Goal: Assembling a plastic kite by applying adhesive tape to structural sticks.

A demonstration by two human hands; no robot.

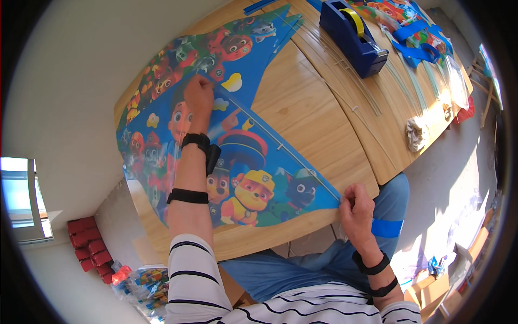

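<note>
Slim rod (295, 159) along triangular sheet (243, 151) is pinched by left hand (199, 100) and right hand (358, 213).

From where I stand: one view only, a wide fisheye on the wearer's head. Sits close above the near edge of the worktop (305, 102), facing down across it, both hands (356, 211) in frame, lap (259, 278) below that edge.

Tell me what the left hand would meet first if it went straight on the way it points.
The left hand points up the picture, so it would probably meet the far part of the printed sheet first; whether it would touch or skim above is hard to judge.
</note>
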